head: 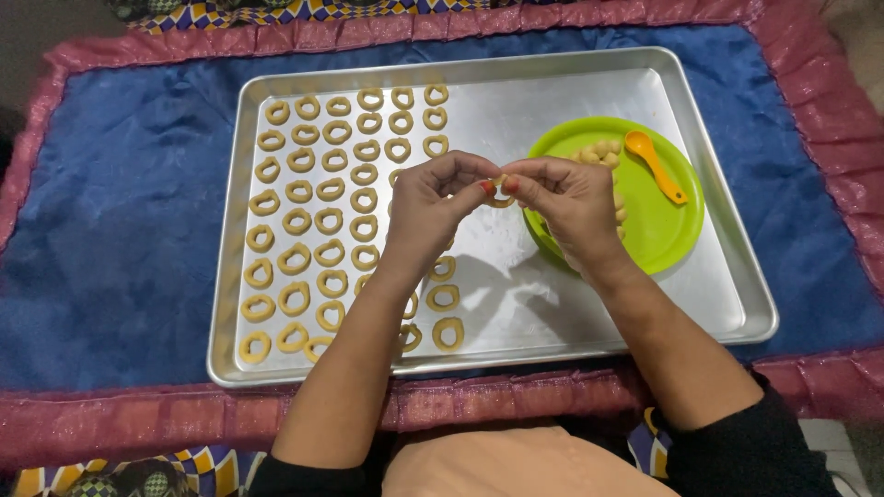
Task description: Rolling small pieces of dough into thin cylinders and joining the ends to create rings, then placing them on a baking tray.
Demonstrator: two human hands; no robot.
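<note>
My left hand [433, 207] and my right hand [566, 202] meet above the metal baking tray [714, 304]. Together their fingertips pinch a small ring of pale yellow dough [499, 190]. Several finished dough rings [318, 221] lie in rows on the left half of the tray. My left forearm covers part of those rows. A green plate [668, 225] sits on the right half of the tray, with small dough balls [597, 153] and an orange spoon [656, 166] on it. My right hand hides part of the plate and of the dough balls.
The tray rests on a blue cloth [120, 239] with a pink ruffled border [129, 419]. A patterned fabric [221, 13] shows at the top edge and at the bottom left.
</note>
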